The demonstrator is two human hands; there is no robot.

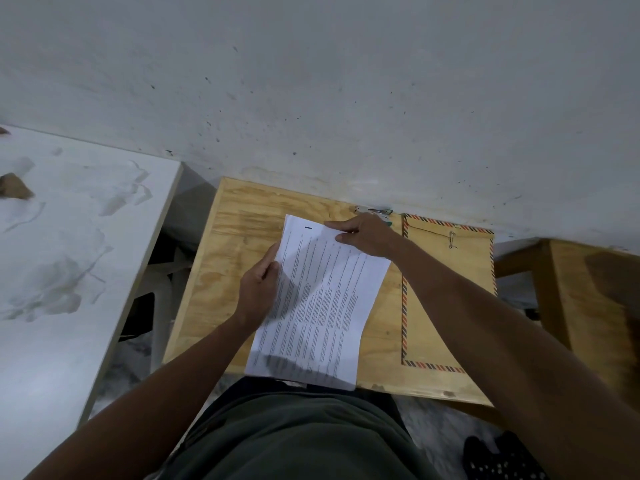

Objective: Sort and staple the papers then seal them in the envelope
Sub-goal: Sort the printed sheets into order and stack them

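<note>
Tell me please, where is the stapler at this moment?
In the head view, the stapler lies at the far edge of the wooden table, against the wall, just beyond the right hand and left of the envelope.

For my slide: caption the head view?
Both hands hold printed white papers beside a brown striped-edge envelope.

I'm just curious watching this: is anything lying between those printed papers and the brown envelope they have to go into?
Nothing visible does. The papers, held by the left hand and right hand, lie just left of the envelope, with only bare wooden table between them. The stapler sits at the far edge, behind the right hand.
</note>
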